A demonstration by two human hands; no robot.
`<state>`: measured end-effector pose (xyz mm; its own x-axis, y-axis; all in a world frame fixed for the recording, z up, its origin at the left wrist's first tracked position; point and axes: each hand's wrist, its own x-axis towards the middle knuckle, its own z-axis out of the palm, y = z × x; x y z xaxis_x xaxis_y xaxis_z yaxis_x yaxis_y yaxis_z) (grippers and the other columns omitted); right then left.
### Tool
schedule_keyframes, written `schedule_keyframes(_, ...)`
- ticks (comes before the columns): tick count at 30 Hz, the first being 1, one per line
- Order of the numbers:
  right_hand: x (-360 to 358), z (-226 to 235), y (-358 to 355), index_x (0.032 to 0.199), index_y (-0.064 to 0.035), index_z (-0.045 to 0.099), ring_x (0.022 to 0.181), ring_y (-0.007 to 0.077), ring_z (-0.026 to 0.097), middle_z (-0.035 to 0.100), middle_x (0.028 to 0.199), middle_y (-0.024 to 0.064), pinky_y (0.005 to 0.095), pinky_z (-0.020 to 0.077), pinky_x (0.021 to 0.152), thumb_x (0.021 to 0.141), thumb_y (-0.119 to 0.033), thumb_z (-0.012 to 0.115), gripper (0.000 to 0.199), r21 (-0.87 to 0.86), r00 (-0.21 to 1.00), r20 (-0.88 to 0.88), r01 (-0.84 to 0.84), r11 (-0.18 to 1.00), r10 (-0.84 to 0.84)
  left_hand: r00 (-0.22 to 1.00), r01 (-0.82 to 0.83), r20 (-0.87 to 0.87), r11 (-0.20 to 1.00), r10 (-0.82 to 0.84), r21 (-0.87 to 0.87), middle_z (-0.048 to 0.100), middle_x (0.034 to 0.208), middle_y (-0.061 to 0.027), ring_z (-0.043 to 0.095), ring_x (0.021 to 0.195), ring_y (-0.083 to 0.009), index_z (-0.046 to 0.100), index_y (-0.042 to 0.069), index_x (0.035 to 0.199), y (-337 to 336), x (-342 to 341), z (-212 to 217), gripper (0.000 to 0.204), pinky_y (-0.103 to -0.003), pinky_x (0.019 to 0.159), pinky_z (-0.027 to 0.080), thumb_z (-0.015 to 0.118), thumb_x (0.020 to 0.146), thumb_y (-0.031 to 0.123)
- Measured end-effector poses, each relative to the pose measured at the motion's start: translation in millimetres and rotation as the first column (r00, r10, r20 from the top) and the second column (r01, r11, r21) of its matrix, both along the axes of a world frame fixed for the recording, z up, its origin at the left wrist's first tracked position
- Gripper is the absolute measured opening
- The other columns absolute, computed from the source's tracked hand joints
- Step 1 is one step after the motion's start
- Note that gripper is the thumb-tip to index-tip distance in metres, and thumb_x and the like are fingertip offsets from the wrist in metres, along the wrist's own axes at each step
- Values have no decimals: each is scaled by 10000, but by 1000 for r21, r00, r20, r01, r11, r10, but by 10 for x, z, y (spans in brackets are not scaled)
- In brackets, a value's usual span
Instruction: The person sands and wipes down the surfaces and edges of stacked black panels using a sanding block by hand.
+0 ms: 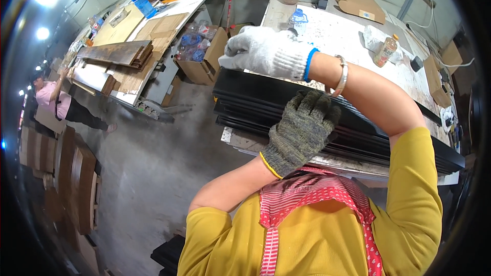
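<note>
A stack of long black boards lies along the near side of the white table. My left hand, in a grey-green knit glove with a yellow cuff, rests on the front of the stack, its fingers laid out over the top board. Reaching across from the right, my right hand is above the left end of the boards. It wears a white glove with a blue cuff. Its fingers are curled closed, and whatever they may hold is hidden.
On the worktable stand a drink bottle, a clear jug and a flattened cardboard piece. A carton of plastic bottles sits left of it. Brown planks lie on another table. A person stands far left.
</note>
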<state>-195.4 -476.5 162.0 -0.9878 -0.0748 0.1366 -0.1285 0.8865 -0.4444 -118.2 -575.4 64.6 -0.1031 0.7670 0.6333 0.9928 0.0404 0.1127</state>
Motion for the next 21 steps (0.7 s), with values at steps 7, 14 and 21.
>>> schedule_keyframes(7,390,-16,188,983,-74,749,831,332,706,731,862,136,414,547,780,935,-391,652,335,38,1000,3,19,999,-20,999,21,24,1000,-21,-6,619,1227,-142,563,1193,-331,655,106,1227,32,-6,-28,462,-512,1031,430,724,837,345)
schedule_keyframes(14,1204,109,594,1027,-110,759,849,295,694,727,892,120,389,536,801,933,-465,653,382,172,978,59,190,967,-202,999,40,32,998,-42,48,636,1172,-129,600,1120,-331,675,103,1154,18,-44,-17,443,-507,965,467,756,791,343)
schedule_keyframes(21,1923,106,913,977,-23,756,859,274,676,697,904,147,364,536,781,894,-273,752,264,110,960,22,274,956,-278,994,25,-109,982,-4,189,682,999,-92,655,962,-329,714,114,1068,23,-130,-132,332,-475,843,515,816,768,213)
